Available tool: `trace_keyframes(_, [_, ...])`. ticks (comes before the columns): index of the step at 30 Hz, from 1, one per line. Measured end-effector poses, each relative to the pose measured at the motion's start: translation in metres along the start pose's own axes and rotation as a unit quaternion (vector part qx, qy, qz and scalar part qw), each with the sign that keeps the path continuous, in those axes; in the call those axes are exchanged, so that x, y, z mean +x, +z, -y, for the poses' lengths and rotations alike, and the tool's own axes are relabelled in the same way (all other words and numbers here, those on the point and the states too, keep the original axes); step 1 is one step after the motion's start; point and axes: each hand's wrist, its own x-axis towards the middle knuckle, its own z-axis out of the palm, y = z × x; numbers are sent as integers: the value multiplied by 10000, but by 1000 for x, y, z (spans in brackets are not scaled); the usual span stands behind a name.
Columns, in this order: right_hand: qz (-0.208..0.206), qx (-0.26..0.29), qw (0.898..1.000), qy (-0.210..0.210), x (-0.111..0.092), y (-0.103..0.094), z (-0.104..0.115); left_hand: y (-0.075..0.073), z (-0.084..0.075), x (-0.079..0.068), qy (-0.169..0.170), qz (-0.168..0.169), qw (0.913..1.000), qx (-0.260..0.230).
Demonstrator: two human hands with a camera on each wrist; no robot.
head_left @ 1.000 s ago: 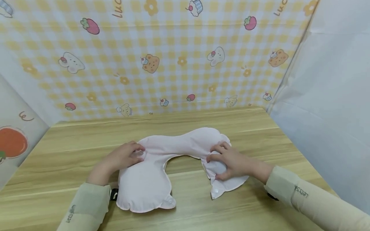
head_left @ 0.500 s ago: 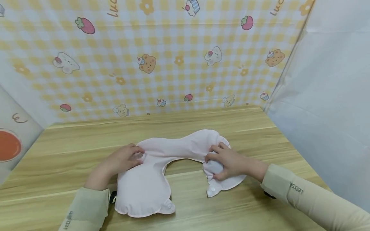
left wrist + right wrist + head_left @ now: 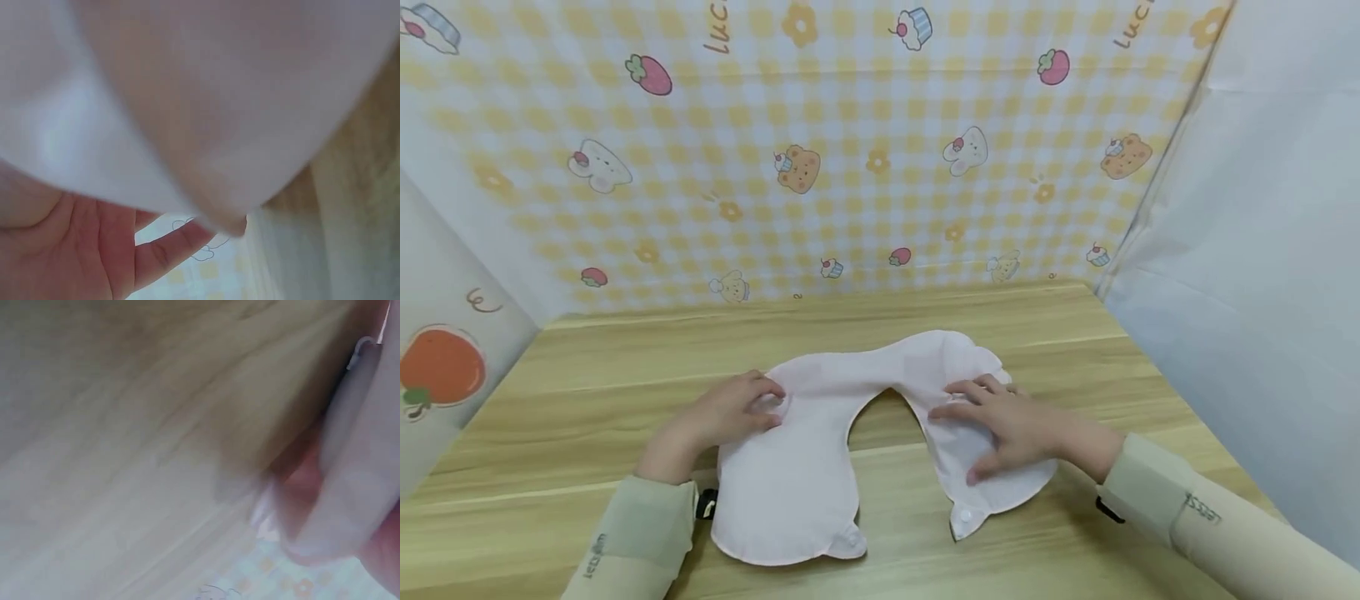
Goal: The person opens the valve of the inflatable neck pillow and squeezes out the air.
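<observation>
A pale pink U-shaped neck pillow [image 3: 790, 492] lies on the wooden table with its two ends toward me. My left hand [image 3: 726, 417] is at its upper left edge, thumb and fingers pinching in on the fabric. In the left wrist view the pillow [image 3: 250, 106] covers part of that hand [image 3: 69, 250]. My right hand [image 3: 1011, 425] rests on the right arm of the pillow, fingers spread across it and thumb lower down. Blurred pink fabric [image 3: 362, 475] overlaps the right hand in the right wrist view. Each pillow end carries a small corner tab with a round snap.
The wooden table [image 3: 625, 358] runs back to a yellow checked curtain [image 3: 850, 100] printed with cartoons. A pale sheet [image 3: 1262, 250] hangs at the right, and another printed wall stands at the left.
My right hand was gripping a bunched-up, rounded bulge; its fingers have spread and the fabric under it has flattened. The left hand stays at the same edge. The head view has shifted slightly.
</observation>
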Motion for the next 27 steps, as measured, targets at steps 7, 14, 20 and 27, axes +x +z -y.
trace_keyframes(7, [64,-322,9994,-140,-16,0,1,2,1,1,-40,73,9999,-96])
trace_keyframes(14, [-163,-297,9980,-525,-15,8,-9,1,2,2,-24,65,10000,-71])
trace_keyframes(20, [-336,-470,9960,-684,-10,14,-12,0,2,2,-21,63,9999,-95])
trace_keyframes(27, [-801,-723,9888,-1033,-6,20,-13,1,1,0,-35,69,9999,-129])
